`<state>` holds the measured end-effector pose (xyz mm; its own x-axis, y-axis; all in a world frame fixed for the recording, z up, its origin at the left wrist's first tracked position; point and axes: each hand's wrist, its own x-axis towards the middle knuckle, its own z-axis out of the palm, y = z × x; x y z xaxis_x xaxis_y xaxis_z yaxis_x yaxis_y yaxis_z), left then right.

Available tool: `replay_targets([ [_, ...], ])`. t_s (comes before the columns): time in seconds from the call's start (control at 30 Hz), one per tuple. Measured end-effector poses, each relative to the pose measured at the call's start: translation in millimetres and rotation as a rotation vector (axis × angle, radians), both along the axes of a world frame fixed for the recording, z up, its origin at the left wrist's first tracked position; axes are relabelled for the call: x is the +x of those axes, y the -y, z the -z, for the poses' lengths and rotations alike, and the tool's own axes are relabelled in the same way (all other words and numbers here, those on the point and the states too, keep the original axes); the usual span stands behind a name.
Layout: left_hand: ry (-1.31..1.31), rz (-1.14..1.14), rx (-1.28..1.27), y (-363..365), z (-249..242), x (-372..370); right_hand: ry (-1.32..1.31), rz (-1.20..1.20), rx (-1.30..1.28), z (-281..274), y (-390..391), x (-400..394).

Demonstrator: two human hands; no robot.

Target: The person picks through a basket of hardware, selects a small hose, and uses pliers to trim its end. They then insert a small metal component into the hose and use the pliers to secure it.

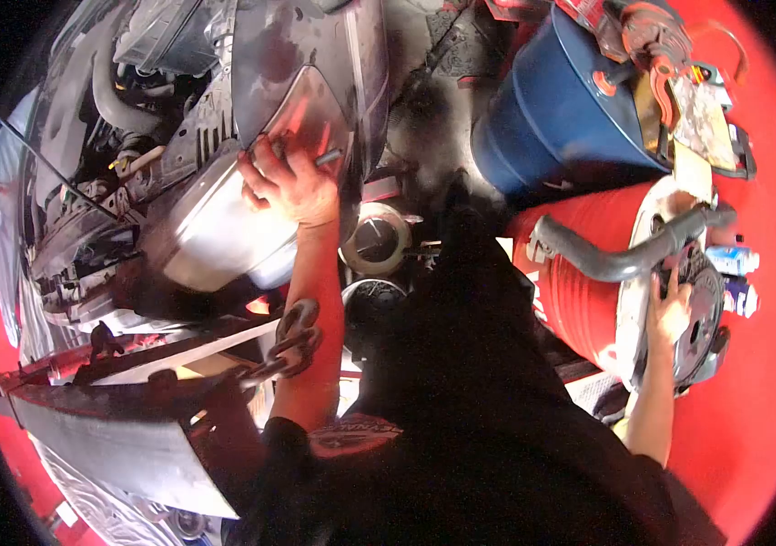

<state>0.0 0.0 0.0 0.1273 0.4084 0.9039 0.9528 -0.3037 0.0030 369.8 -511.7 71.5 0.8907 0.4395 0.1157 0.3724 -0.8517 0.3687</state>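
My left hand [292, 182] rests on the car's headlight [233, 214], fingers curled against its upper end. A short dark grey rod [328, 156], like a marker, sticks out of that hand beside the thumb. On the right, my right hand [670, 314] reaches over the end of a red drum [579, 273]. Its index finger and thumb are stretched apart at a round black part [702, 305] lying there. Right above those fingertips runs a bent dark grey hose [602, 264].
A blue drum [552, 109] stands beyond the red one, with an orange tool [656, 41] on top. Spray cans [734, 261] are at the far right. A heavy chain [292, 337] hangs by my left forearm. The open engine bay [124, 109] lies at upper left.
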Motion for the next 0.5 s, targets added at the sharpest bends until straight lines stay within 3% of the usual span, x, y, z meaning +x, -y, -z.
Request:
replay_targets([
  [0.07, -0.012, -0.001, -0.086, 8, 10, 15, 0.048, -0.09, -0.066, -29, -7, 2],
  [0.1, -0.01, 0.015, 0.112, -36, -18, -9, 0.074, -0.091, 0.129, 39, -38, -22],
  [0.2, -0.037, 0.014, 0.026, -2, -5, -13, -0.002, -0.039, 0.039, -9, -18, -34],
  [0.37, -0.014, 0.066, 0.006, 5, -10, -16, -0.002, -0.066, 0.015, -23, -23, -33],
  [0.5, -0.08, 0.033, 0.008, -3, -1, -15, 0.16, -0.185, 0.111, -44, -19, -38],
])
